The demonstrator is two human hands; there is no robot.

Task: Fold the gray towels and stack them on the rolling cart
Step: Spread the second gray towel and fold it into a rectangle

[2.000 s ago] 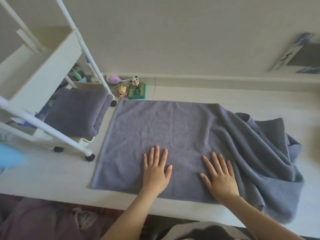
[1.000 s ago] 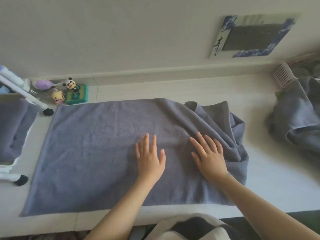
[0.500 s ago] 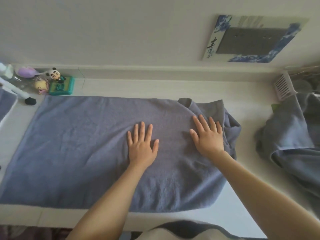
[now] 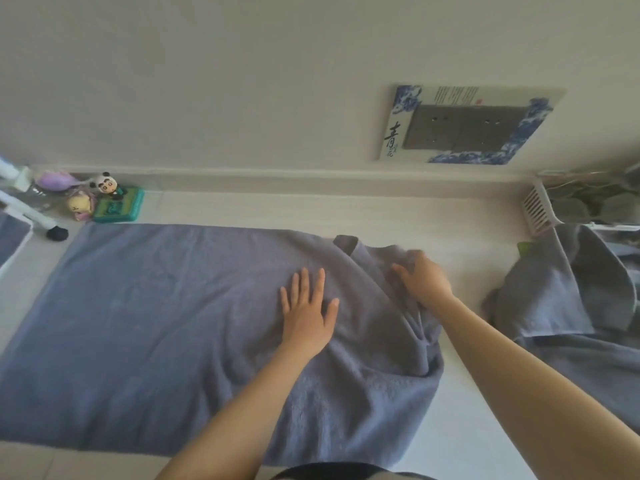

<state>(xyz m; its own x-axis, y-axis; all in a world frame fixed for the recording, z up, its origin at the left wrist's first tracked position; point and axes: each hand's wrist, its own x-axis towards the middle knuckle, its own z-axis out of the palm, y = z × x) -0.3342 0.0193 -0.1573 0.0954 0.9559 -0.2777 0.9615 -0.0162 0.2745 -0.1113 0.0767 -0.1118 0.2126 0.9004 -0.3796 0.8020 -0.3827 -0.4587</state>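
Observation:
A large gray towel (image 4: 156,317) lies spread flat on the pale surface, its right end bunched into folds. My left hand (image 4: 306,311) presses flat on the towel near its middle, fingers straight. My right hand (image 4: 420,278) curls its fingers into the bunched right end and grips the cloth. At the far left edge, a foot and wheel of the white rolling cart (image 4: 31,216) show, with a folded gray towel (image 4: 10,237) on its low shelf. More gray towels (image 4: 568,306) lie heaped at the right.
Small toys, a panda figure (image 4: 107,185) and a green box (image 4: 119,206), stand by the wall at the back left. A white slatted basket (image 4: 540,209) sits at the back right. A blue-patterned socket plate (image 4: 464,124) is on the wall.
The view has swung right, leaving the cart almost out of sight. My right hand slid to the bunched right end and curled from flat into a grip. My left hand stays flat.

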